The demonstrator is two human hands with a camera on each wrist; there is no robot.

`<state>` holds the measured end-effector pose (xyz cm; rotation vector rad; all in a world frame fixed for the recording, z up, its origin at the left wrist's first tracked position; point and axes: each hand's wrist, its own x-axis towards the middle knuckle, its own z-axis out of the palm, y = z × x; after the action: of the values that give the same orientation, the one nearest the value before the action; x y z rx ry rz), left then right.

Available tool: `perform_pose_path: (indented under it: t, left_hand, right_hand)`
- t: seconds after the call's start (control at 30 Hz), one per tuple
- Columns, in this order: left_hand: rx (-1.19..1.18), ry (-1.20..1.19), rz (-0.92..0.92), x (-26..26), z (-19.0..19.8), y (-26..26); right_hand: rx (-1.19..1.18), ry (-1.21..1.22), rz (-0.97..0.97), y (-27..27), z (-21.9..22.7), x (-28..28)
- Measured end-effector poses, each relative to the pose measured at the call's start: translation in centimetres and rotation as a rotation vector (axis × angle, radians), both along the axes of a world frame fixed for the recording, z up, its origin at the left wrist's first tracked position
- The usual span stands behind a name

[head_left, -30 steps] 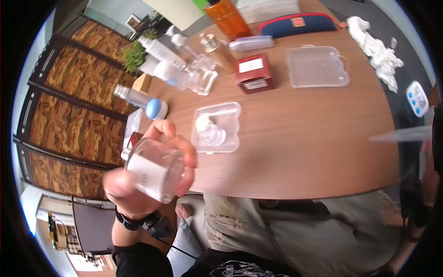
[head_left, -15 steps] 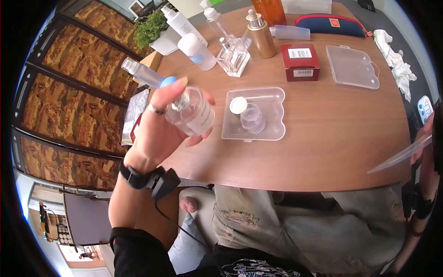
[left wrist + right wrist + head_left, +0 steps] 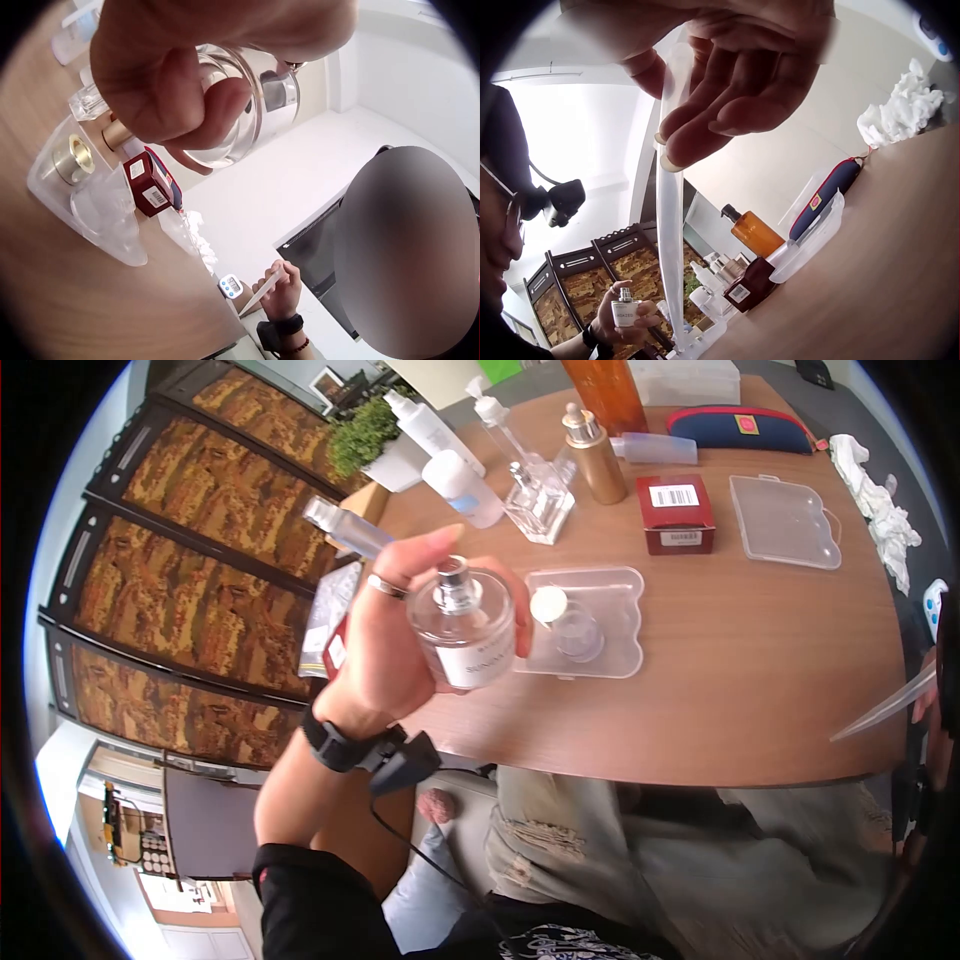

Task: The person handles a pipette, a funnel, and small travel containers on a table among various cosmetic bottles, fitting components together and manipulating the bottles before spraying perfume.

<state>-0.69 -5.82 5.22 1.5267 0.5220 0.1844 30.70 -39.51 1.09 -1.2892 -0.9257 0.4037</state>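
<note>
My left hand (image 3: 385, 650) grips a round clear glass bottle (image 3: 470, 645) with a silver spray neck and a white label, held up above the table's near left part. In the left wrist view the fingers curl round the glass. My right hand (image 3: 742, 82) pinches a long translucent plastic dropper-like piece (image 3: 670, 217), pointing down in the right wrist view; in the head view its tip reaches in at the right edge. Beside the left hand lies a clear plastic tray (image 3: 625, 645) with a round gold-and-white cap (image 3: 548, 605) and a small clear cup (image 3: 580, 635).
A red box (image 3: 676, 515), an empty clear case lid (image 3: 785, 520), a navy pouch (image 3: 740, 430) and an amber bottle (image 3: 606, 395) stand or lie towards the back. Several bottles, among them a square glass one (image 3: 540, 505), are at the back left. Crumpled white tissue (image 3: 875, 510) is at the right.
The left hand has turned the bottle upright, so its spray neck and label now show. The head view has shifted, and the right hand still holds the translucent piece.
</note>
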Motion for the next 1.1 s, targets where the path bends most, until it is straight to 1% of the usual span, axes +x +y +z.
perform_pose_path:
  t: [0.07,0.1,0.17,0.23,0.27,0.33,0.37,0.4,0.47,0.5,0.53,0.6,0.63,0.7,0.73,0.8,0.83,0.9,0.93,1.0,1.03,1.07,1.1]
  left_hand:
    - [-0.043,0.062,0.038,0.0,0.3,-0.1]
    - [-0.055,0.102,0.042,0.1,0.7,-0.3]
    - [-0.076,0.138,0.037,0.4,0.6,-0.9]
    - [-0.006,0.06,0.104,0.7,-0.2,-1.0]
    - [-0.008,0.062,0.098,0.8,-0.6,-0.7]
    - [0.313,0.133,0.039,0.9,-1.4,-0.1]
    - [0.393,0.171,0.022,1.0,-1.5,0.2]
    - [0.383,0.172,0.017,1.1,-1.6,0.4]
    - [0.621,0.227,-0.004,1.4,-1.7,0.8]
    - [0.616,0.301,-0.022,1.6,-1.0,0.7]
    - [0.613,0.302,-0.021,1.8,-0.6,0.3]
    - [0.599,0.405,0.051,2.1,-0.1,-0.1]
    - [0.597,0.408,0.053,1.9,-0.2,0.1]
    - [0.774,0.31,-0.111,1.4,-0.5,0.8]
    - [0.771,0.314,-0.109,1.3,-0.7,0.9]
    - [0.866,0.422,-0.087,1.3,-1.0,0.9]
    - [0.864,0.426,-0.085,1.2,-0.8,0.9]
    - [0.754,0.49,-0.047,1.1,-0.2,0.9]
    - [0.754,0.491,-0.047,0.7,-1.1,1.4]
    - [0.659,0.031,0.044,-0.5,-3.7,2.8]
    - [0.408,0.144,0.048,-0.5,-2.1,1.8]
    - [0.352,0.111,0.012,-0.3,-1.1,-0.4]
    - [0.409,0.006,-0.108,-0.8,-1.0,-1.6]
  right_hand:
    - [0.003,0.184,-0.141,0.7,0.9,-1.8]
    - [-0.032,0.028,0.01,-0.5,-0.4,0.4]
    - [-0.035,0.008,0.03,-0.4,-0.2,0.3]
    - [-0.021,0.0,0.08,-0.4,-0.2,0.3]
    - [-0.023,0.002,0.075,-0.4,-0.2,0.4]
    - [-0.016,-0.036,0.05,-0.2,-0.3,0.3]
    - [-0.024,-0.035,0.046,-0.2,-0.3,0.3]
    - [-0.037,-0.057,0.04,-0.1,-0.2,0.2]
    - [-0.058,-0.079,0.034,-0.2,-0.2,0.3]
    - [-0.051,-0.081,0.028,-0.1,-0.3,0.3]
    - [-0.042,-0.083,0.023,-0.1,-0.3,0.3]
    - [-0.034,-0.075,0.044,0.0,-0.4,0.5]
    - [-0.025,-0.068,0.061,0.0,-0.4,0.5]
    - [-0.053,-0.07,0.044,0.0,-0.2,0.4]
    - [-0.08,-0.074,0.025,0.0,-0.2,0.4]
    - [-0.061,-0.084,0.017,0.1,-0.5,0.4]
    - [-0.038,-0.098,0.003,0.1,-0.6,0.5]
    - [-0.033,-0.094,0.035,0.0,-0.7,0.8]
    - [-0.027,-0.092,0.062,-0.1,-0.7,0.9]
    - [-0.039,-0.094,0.051,0.1,-0.7,0.7]
    - [-0.051,-0.097,0.038,0.1,-0.6,0.6]
    - [-0.059,-0.098,0.019,0.5,-0.6,0.8]
    - [-0.004,-0.208,0.085,1.0,-0.7,1.3]
